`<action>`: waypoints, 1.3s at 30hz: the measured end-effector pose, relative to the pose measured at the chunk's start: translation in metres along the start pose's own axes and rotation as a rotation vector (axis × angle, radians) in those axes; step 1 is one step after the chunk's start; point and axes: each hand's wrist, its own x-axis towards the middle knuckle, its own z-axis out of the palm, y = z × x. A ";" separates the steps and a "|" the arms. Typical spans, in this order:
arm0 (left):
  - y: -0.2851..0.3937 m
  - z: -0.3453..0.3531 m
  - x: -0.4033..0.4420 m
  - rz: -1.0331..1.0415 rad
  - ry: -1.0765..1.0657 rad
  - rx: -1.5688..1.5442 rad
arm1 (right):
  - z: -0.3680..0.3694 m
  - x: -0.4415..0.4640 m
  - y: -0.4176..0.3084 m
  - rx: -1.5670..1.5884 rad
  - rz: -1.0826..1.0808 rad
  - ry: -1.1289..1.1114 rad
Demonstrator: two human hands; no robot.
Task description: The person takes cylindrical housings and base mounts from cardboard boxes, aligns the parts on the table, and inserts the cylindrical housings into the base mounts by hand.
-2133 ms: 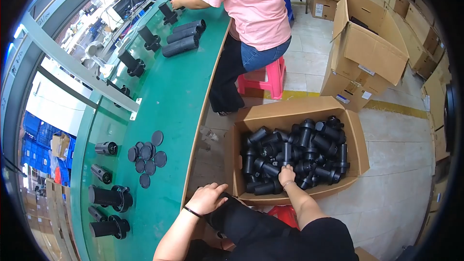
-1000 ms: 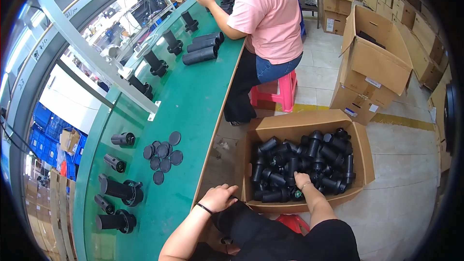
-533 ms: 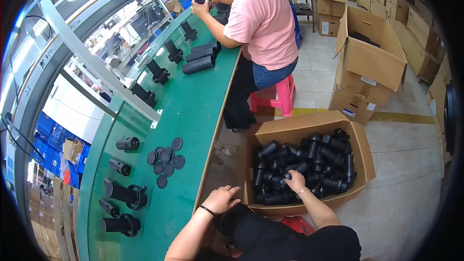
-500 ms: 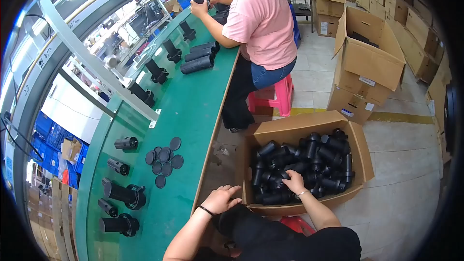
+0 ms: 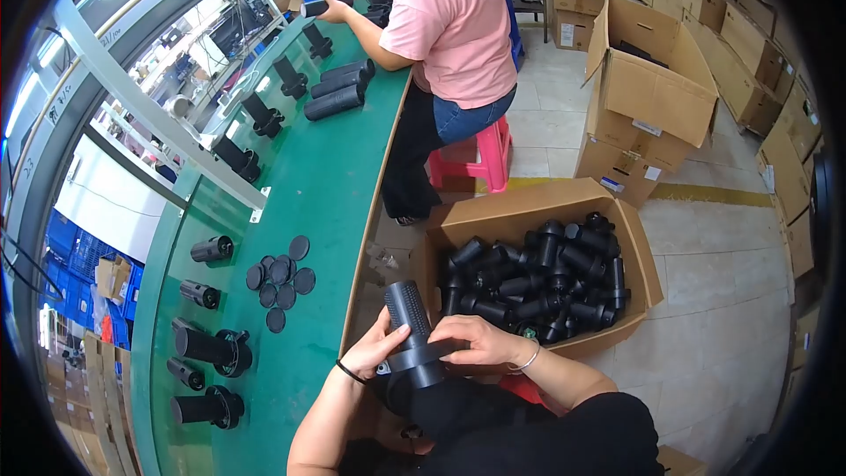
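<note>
Tube [image 5: 404, 307] at six o'clock, carton [image 5: 520, 203] at four | left hand [image 5: 372, 350] clasping tube, right hand [image 5: 480, 339] pinching its collar [image 5: 418, 358] | I should steady the tube, handling the collar squarely.

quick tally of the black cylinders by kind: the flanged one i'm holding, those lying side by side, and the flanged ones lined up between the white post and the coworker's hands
held flanged cylinder: 1
cylinders lying side by side: 3
lined-up flanged cylinders: 4
total: 8
</note>
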 end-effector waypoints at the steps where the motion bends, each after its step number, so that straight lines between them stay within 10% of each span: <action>1: 0.009 0.006 -0.005 -0.031 0.047 0.099 | 0.002 0.001 -0.001 0.015 0.046 0.000; 9: 0.012 0.002 -0.010 0.032 0.022 0.000 | 0.005 -0.009 0.003 -0.135 -0.059 0.012; 14: -0.003 -0.004 -0.003 0.075 0.124 -0.036 | 0.001 -0.044 0.050 0.127 0.351 0.235; 25: -0.011 -0.008 0.005 0.071 0.091 -0.057 | -0.099 -0.297 0.191 -0.949 1.508 0.568; 39: -0.013 0.007 -0.012 -0.002 0.206 -0.071 | -0.121 -0.344 0.240 -0.852 1.662 0.757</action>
